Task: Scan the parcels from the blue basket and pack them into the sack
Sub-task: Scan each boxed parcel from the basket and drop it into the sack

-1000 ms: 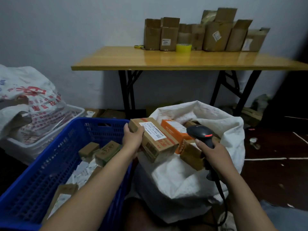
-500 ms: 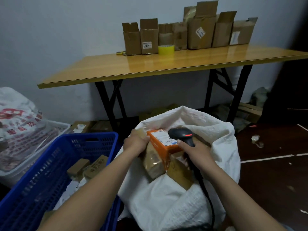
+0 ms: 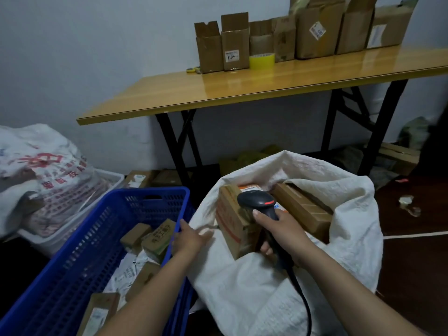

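Two things could go wrong from here. Your right hand [image 3: 283,230] is wrapped tight around the handle of the scanner [image 3: 257,202], and its cable [image 3: 304,306] hangs from under that grip across the cloth of the sack [image 3: 254,299]. If you swing the scanner toward the blue basket [image 3: 150,192], I judge the cable could drag on the cloth or snag a box corner and pull the sack's mouth in. The tall taped parcel [image 3: 230,221] stands on end just ahead of the same grip, close against your fingers. It looks high in the opening and may tip or block the next one unless you press it down.

Your left hand [image 3: 191,238] is released, fingers loose and holding nothing, over the line where the basket's rim meets the sack's edge. You may be brushing the cloth, but I cannot tell.

Parcels waiting for the scanner lie in the basket just left of and below that empty hand. Nearest is the green-printed box [image 3: 158,236], right beside your palm, with a plain brown box [image 3: 134,235] touching its far side. More lie lower, along your forearm. Inside the sack, the long brown box [image 3: 303,209] sits just beyond your right hand.
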